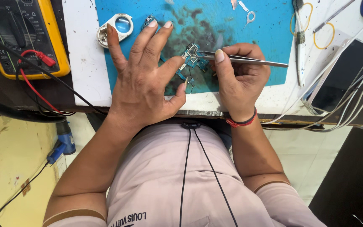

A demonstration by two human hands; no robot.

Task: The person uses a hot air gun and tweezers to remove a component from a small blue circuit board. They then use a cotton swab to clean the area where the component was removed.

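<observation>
Pale pink shirt, red wristband (241,122)

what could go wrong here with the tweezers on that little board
1. The left hand pins the small circuit board only by a fingertip at its edge; a push from the tweezers in the right hand might slide or flip it.
2. The tips sit right on the board, so a slip could scratch or knock off a tiny part.
3. The mat is stained dark under the board, so a dropped part may be hard to spot.

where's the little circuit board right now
In the head view the small circuit board lies on the blue mat, centre of the bench, between the left hand steadying it and the right hand holding tweezers against it.
</observation>
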